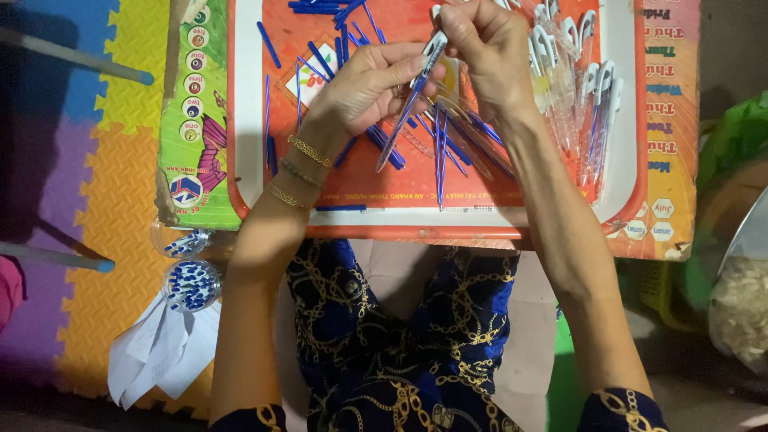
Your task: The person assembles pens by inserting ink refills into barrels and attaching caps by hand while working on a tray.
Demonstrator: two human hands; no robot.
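Observation:
Both my hands meet over an orange tray [496, 230] that rests across my lap. My left hand [364, 84] pinches the clear barrel of a ballpoint pen [410, 108], which slants down to the left with a blue refill inside. My right hand [488, 48] grips the same pen at its upper end, by the white cap. Loose blue refills [324, 60] and clear barrels [460, 140] lie scattered on the tray under my hands. A row of assembled pens with white caps [588, 104] lies along the tray's right side.
Two small clear cups of blue pen parts [190, 284] stand on the foam floor mat [120, 200] at my left, beside white paper [160, 352]. A green printed board [196, 112] lies left of the tray. A bag of white bits [740, 308] sits at the right.

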